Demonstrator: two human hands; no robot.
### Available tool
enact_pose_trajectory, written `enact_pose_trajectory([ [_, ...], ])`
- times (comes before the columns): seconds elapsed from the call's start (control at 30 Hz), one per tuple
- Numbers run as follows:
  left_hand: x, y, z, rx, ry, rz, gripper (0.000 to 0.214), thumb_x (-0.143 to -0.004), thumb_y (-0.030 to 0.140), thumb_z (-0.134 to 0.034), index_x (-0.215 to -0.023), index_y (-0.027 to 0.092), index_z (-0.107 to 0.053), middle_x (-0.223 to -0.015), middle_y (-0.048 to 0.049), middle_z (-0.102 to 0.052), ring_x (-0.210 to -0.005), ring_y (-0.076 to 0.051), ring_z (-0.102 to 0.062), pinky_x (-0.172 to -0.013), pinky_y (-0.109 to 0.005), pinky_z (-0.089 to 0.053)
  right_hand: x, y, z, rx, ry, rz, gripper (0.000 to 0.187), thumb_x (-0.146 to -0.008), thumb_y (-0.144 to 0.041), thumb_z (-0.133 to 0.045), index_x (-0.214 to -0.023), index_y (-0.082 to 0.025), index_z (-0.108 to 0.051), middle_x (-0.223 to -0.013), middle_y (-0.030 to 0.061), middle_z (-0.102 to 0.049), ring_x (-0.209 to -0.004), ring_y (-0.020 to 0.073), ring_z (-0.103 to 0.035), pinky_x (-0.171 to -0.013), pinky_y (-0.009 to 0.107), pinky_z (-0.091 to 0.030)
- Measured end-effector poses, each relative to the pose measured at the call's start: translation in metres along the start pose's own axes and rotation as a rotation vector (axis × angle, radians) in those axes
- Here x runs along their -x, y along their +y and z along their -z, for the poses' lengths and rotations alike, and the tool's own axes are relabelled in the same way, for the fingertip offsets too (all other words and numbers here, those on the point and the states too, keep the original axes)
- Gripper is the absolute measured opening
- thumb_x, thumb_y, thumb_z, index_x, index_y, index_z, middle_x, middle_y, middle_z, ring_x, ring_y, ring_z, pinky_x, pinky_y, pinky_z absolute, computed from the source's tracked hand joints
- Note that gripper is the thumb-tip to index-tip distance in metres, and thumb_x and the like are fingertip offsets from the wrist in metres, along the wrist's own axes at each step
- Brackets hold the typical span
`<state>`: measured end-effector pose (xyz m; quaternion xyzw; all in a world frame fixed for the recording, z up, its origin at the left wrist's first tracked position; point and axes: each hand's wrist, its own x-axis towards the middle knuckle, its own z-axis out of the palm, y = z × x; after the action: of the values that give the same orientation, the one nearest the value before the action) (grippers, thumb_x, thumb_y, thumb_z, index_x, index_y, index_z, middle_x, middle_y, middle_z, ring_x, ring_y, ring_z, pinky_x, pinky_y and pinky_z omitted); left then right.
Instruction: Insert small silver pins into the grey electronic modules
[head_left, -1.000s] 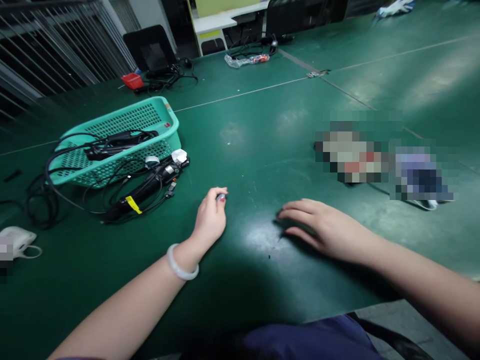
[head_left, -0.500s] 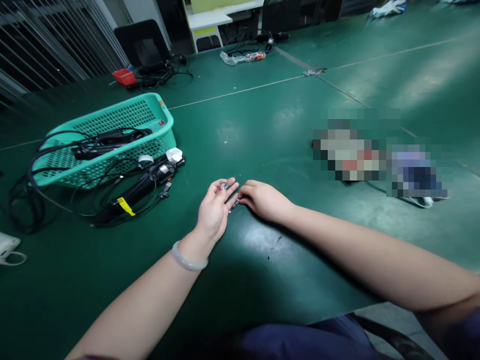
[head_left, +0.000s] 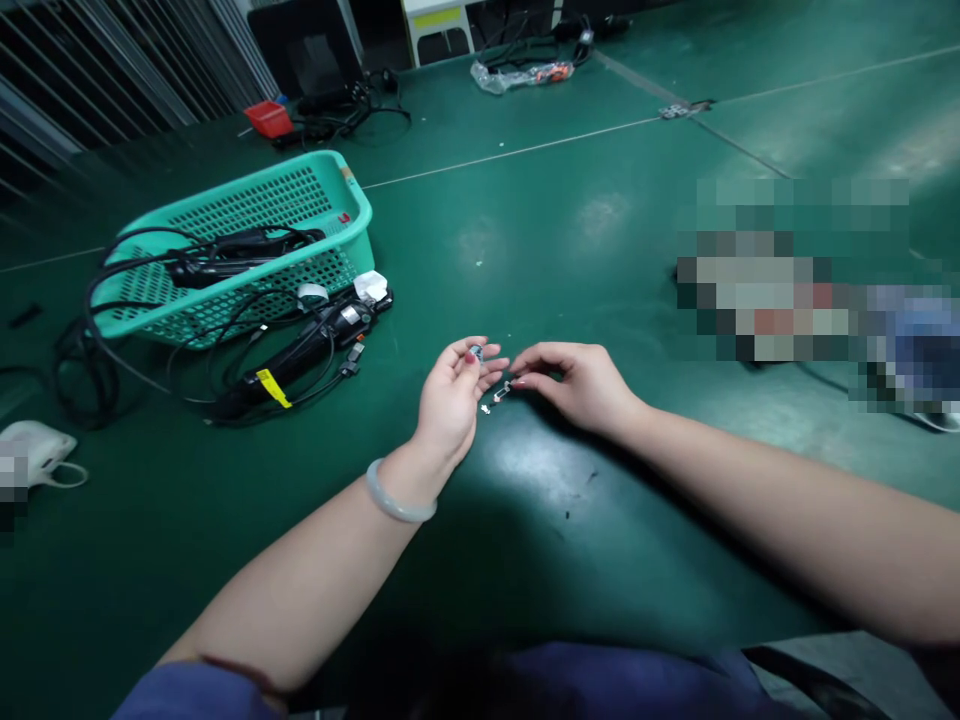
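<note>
My left hand [head_left: 454, 395] rests on the green table [head_left: 525, 250] near the middle, with a pale bangle on its wrist. Its thumb and fingertips pinch a tiny dark part [head_left: 475, 351]. My right hand [head_left: 581, 385] lies just to its right, fingers bent, its tips touching a small whitish metal piece [head_left: 501, 391] that lies on the table between the two hands. Another small white speck sits by my left palm.
A teal plastic basket [head_left: 247, 240] holding black cables stands at the left, with a black handheld tool [head_left: 300, 355] bearing a yellow tag in front of it. A white mask lies at the far left edge. Blurred items sit at the right. Cables and a red tray lie at the back.
My right hand slid left across the table to meet my left hand, then drew back slightly. The small pieces now lie between the hands. The camera tilted down a little.
</note>
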<state>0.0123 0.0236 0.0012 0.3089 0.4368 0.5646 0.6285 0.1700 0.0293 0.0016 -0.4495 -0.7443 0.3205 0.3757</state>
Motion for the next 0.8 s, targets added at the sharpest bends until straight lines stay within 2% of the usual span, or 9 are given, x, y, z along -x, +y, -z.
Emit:
enact_pose_trajectory([
  [0.1,0.001,-0.002,0.0,-0.041,-0.031,-0.021,0.009,-0.089,0.022,-0.048,-0.092,0.018,-0.056,-0.092,-0.0039,-0.069,-0.077,-0.011,-0.066,-0.08,-0.029,-0.047,0.002,-0.003,0.001,-0.018,0.061,0.048,0.009,-0.079,-0.022,-0.063,-0.08,-0.022,-0.072,-0.084,0.0014,-0.074,-0.081,0.0158,-0.067,-0.079,0.03,-0.051],
  [0.17,0.001,-0.002,0.002,-0.076,-0.067,-0.031,0.009,-0.087,0.024,-0.054,-0.093,0.019,-0.057,-0.098,-0.0051,-0.07,-0.081,-0.012,-0.066,-0.079,-0.028,-0.046,0.003,-0.006,0.002,-0.03,0.09,0.059,0.011,-0.079,-0.021,-0.063,-0.079,-0.023,-0.073,-0.086,0.0017,-0.074,-0.083,0.0167,-0.068,-0.081,0.032,-0.052],
  [0.27,0.001,-0.003,0.005,-0.111,-0.156,-0.034,0.017,-0.08,0.029,-0.064,-0.094,0.019,-0.061,-0.103,-0.0066,-0.071,-0.087,-0.014,-0.066,-0.076,-0.027,-0.045,0.004,-0.01,0.003,-0.048,0.125,0.021,0.014,-0.08,-0.021,-0.06,-0.08,-0.024,-0.074,-0.09,0.0012,-0.074,-0.084,0.0174,-0.068,-0.082,0.033,-0.053],
  [0.37,0.002,-0.004,0.007,-0.121,-0.233,-0.04,0.025,-0.076,0.034,-0.069,-0.096,0.02,-0.065,-0.104,-0.0065,-0.071,-0.084,-0.014,-0.064,-0.07,-0.025,-0.043,0.004,-0.012,0.004,-0.065,0.164,-0.011,0.013,-0.081,-0.023,-0.06,-0.079,-0.022,-0.073,-0.088,0.002,-0.074,-0.082,0.0172,-0.068,-0.079,0.032,-0.053],
  [0.47,0.002,-0.005,0.008,-0.122,-0.238,-0.071,0.026,-0.073,0.035,-0.071,-0.094,0.02,-0.069,-0.106,-0.0051,-0.07,-0.077,-0.01,-0.061,-0.066,-0.022,-0.044,0.003,-0.012,0.004,-0.04,0.174,-0.029,0.014,-0.081,-0.025,-0.06,-0.076,-0.02,-0.071,-0.08,0.0026,-0.073,-0.075,0.0163,-0.066,-0.074,0.03,-0.051],
  [0.6,0.002,-0.005,0.007,-0.097,-0.253,-0.069,0.03,-0.067,0.036,-0.076,-0.092,0.021,-0.071,-0.095,-0.0026,-0.071,-0.071,-0.007,-0.058,-0.065,-0.02,-0.046,0.002,-0.009,0.004,0.029,0.173,-0.034,0.017,-0.083,-0.028,-0.058,-0.071,-0.019,-0.067,-0.074,0.0025,-0.071,-0.069,0.0157,-0.064,-0.067,0.029,-0.049],
  [0.8,0.001,-0.005,0.006,-0.09,-0.302,-0.055,0.03,-0.064,0.036,-0.078,-0.091,0.024,-0.073,-0.092,-0.0011,-0.071,-0.073,-0.007,-0.059,-0.067,-0.019,-0.048,0.003,-0.004,0.004,0.07,0.187,0.093,0.014,-0.084,-0.024,-0.06,-0.073,-0.02,-0.067,-0.077,0.0013,-0.071,-0.073,0.0148,-0.064,-0.072,0.028,-0.048],
])
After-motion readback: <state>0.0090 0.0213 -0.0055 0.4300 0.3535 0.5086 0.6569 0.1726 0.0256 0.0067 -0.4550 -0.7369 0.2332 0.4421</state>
